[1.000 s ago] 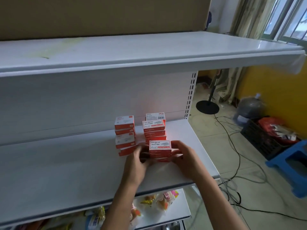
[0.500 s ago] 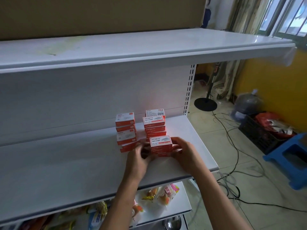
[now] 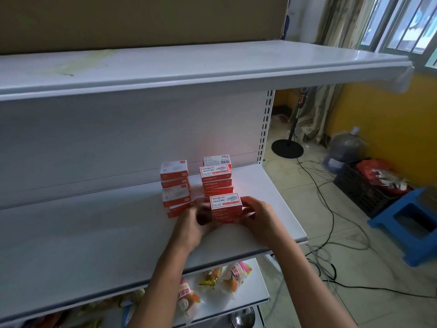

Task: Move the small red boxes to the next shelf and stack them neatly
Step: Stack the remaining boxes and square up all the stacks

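Observation:
Small red and white boxes stand in stacks on the white middle shelf (image 3: 94, 237). A short front stack of boxes (image 3: 226, 208) sits between my hands. My left hand (image 3: 192, 224) grips its left side and my right hand (image 3: 256, 215) grips its right side. Behind it rises a taller stack (image 3: 216, 179), with one more box (image 3: 217, 158) at the back. To the left stands another stack (image 3: 175, 185), its lower boxes skewed.
An upper white shelf (image 3: 189, 65) overhangs, with a large cardboard box (image 3: 142, 17) on it. Snack packets (image 3: 224, 278) lie on the lower shelf. On the floor to the right are cables, a black crate (image 3: 364, 188), a blue stool (image 3: 409, 223) and a water bottle (image 3: 345, 145).
Both hands stay on the front stack. The view has shifted slightly and the hands have closed in a little on the stack's sides.

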The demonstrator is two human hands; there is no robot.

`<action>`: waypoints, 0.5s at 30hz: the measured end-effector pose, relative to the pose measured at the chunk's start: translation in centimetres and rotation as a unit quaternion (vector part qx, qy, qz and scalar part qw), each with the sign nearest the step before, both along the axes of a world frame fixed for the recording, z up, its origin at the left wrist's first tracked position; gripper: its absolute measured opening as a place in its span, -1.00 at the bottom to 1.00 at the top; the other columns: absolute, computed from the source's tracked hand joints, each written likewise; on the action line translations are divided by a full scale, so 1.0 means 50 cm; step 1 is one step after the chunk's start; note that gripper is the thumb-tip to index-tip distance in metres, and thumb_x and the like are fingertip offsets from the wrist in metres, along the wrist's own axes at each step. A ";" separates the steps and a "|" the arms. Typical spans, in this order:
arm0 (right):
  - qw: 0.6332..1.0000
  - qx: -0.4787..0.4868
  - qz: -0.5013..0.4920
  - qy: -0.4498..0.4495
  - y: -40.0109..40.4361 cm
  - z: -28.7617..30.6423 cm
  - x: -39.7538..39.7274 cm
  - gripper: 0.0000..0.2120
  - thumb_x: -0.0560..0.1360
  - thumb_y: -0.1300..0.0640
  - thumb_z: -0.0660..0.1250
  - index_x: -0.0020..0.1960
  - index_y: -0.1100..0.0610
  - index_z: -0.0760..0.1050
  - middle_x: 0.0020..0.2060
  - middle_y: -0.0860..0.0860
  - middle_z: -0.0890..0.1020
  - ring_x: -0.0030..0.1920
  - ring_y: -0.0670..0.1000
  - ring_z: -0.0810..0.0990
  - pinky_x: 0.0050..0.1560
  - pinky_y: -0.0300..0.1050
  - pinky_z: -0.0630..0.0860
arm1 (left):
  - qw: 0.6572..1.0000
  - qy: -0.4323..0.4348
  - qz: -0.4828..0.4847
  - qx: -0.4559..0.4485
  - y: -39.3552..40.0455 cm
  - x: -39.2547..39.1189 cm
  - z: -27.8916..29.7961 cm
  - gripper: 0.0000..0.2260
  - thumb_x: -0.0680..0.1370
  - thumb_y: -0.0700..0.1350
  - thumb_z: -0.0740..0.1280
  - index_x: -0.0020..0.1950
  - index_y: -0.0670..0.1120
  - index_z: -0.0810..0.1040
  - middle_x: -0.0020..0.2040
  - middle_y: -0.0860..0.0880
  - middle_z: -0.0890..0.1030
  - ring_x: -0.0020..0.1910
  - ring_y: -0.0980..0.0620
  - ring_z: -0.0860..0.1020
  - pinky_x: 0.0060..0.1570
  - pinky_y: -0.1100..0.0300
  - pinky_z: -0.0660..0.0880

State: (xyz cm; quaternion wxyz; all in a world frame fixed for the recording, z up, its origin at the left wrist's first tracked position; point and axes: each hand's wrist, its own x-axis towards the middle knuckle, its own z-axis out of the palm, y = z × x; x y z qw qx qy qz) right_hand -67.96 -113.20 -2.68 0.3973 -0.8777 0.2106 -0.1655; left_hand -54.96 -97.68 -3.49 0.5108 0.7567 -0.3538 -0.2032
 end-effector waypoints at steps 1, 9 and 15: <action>1.000 0.000 0.001 -0.002 -0.001 0.000 0.000 -0.63 0.38 0.27 0.44 0.15 0.02 0.56 -0.08 -0.17 0.64 -0.14 -0.11 0.62 -0.08 -0.31 0.51 | 1.000 -0.004 -0.004 0.007 0.000 0.003 0.001 -0.65 0.33 -0.11 0.55 0.07 0.06 0.61 0.05 0.08 0.66 0.08 0.15 0.60 0.19 0.15 0.49; 1.000 -0.011 0.000 0.001 0.001 0.001 0.000 -0.66 0.42 0.24 0.42 0.17 0.01 0.55 -0.07 -0.18 0.62 -0.14 -0.16 0.59 -0.14 -0.48 0.42 | 1.000 -0.022 -0.015 0.015 0.001 -0.003 0.007 -0.68 0.36 -0.13 0.53 0.07 0.05 0.55 0.04 0.10 0.63 0.02 0.24 0.57 0.04 0.44 0.46; 1.000 -0.010 0.012 0.007 -0.011 0.004 -0.001 -0.64 0.42 0.24 0.42 0.18 0.01 0.53 -0.01 -0.13 0.64 -0.08 -0.14 0.61 -0.07 -0.34 0.50 | 0.998 -0.054 -0.017 0.023 0.000 -0.015 0.011 -0.68 0.40 -0.13 0.50 0.10 0.05 0.54 -0.01 0.16 0.59 -0.05 0.35 0.53 -0.06 0.54 0.43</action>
